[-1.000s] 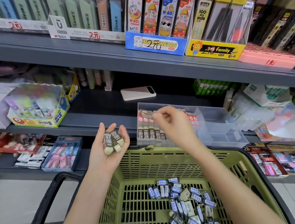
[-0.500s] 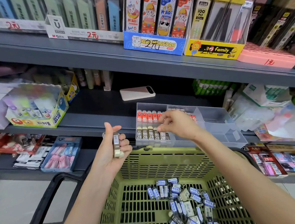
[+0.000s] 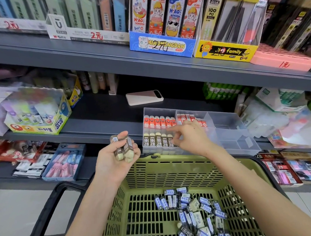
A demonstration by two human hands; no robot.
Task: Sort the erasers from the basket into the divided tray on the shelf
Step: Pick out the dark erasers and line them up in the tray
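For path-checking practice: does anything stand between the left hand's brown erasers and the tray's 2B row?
Only the right hand, at the right end of the 2B row in the divided tray; otherwise nothing visible.

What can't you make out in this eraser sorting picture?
Head view:
The right hand hides the front-row end of the tray.
The bottom edge cuts off the basket.
Fingers of the left hand hide how many erasers it holds.
The glue box is blurred.
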